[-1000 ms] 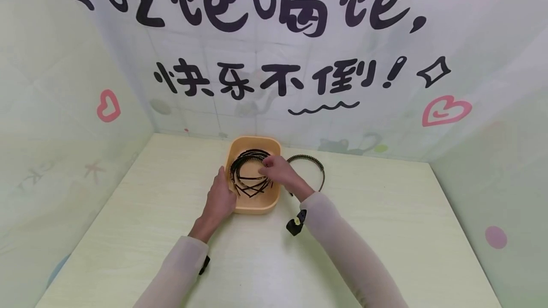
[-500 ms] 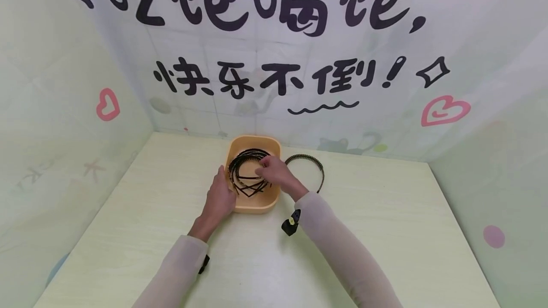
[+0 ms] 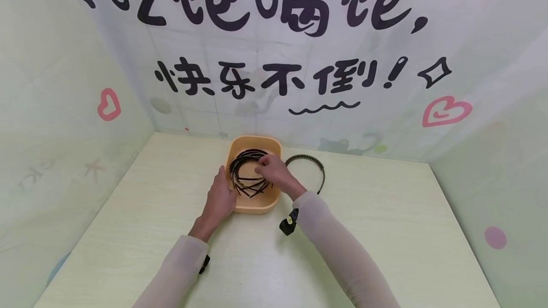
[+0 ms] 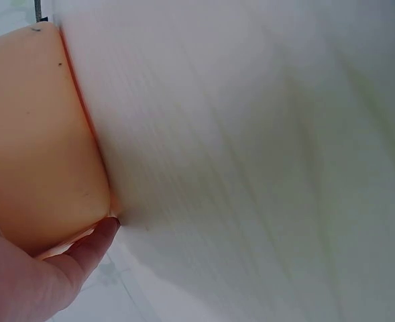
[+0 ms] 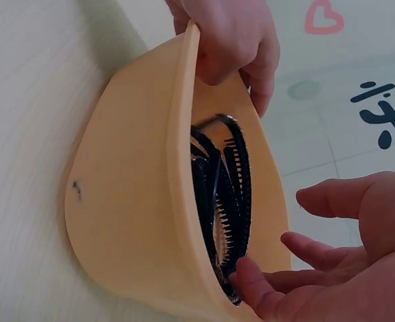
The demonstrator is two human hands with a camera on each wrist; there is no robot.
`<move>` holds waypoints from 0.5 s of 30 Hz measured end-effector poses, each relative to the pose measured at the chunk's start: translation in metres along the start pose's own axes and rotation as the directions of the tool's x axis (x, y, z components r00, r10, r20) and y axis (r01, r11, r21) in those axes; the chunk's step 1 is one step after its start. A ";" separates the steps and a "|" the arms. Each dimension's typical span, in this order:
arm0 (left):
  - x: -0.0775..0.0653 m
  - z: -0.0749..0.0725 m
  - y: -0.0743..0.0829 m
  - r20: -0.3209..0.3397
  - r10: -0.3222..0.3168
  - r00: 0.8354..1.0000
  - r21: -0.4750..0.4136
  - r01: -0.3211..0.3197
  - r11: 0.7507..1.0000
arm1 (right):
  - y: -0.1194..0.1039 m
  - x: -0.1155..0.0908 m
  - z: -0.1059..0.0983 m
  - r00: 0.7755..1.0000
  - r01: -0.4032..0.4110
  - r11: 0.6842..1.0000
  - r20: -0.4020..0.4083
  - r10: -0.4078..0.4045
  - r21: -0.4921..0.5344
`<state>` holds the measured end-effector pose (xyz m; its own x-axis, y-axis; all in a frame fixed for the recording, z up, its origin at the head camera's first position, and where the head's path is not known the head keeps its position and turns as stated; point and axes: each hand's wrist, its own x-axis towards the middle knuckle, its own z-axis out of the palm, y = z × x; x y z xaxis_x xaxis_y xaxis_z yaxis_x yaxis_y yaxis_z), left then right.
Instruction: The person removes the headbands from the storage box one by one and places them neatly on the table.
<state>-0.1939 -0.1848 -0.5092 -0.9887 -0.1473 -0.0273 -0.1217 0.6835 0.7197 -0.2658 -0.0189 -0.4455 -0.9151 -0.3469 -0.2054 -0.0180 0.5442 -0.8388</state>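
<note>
An orange plastic bin point(image 3: 256, 210) holds several black toothed headbands point(image 3: 247, 157), loosely nested. My left hand point(image 3: 220, 195) grips the bin at its left side; the right wrist view shows this left hand point(image 5: 236, 40) straddling the rim. In the left wrist view, fingers point(image 4: 90, 251) reach round the bin's lower corner. Over the bin's right edge, my right hand point(image 3: 276, 173) reaches inside. Seen from the right wrist, its thumb and fingers are spread apart, one fingertip right at the headbands point(image 5: 232, 194). Another toothed headband point(image 3: 305, 157) lies on the table just right of the bin.
The bin stands on a pale wood-grain table point(image 3: 364, 232), near the back wall. Printed sheets with black writing and pink hearts point(image 3: 446, 110) enclose the table on the back and both sides.
My right hand has shifted slightly left over the bin, and the headbands inside have moved a little. The left hand stays on the bin.
</note>
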 end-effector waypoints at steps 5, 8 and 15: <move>0.000 0.000 0.001 0.002 0.003 1.000 0.011 -0.003 1.000 | -0.001 0.001 0.004 1.000 0.009 0.987 -0.003 -0.009 -0.161; -0.001 0.000 0.001 0.001 0.006 1.000 0.013 -0.006 1.000 | -0.002 0.003 0.007 1.000 0.007 0.972 0.004 -0.006 -0.235; -0.001 -0.001 0.001 -0.001 -0.005 1.000 -0.007 0.005 1.000 | -0.001 0.009 0.008 1.000 0.018 0.974 0.025 -0.013 -0.225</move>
<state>-0.1930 -0.1849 -0.5077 -0.9880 -0.1514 -0.0301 -0.1259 0.6781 0.7241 -0.2706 -0.0282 -0.4503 -0.9044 -0.3730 -0.2074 -0.1247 0.6956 -0.7075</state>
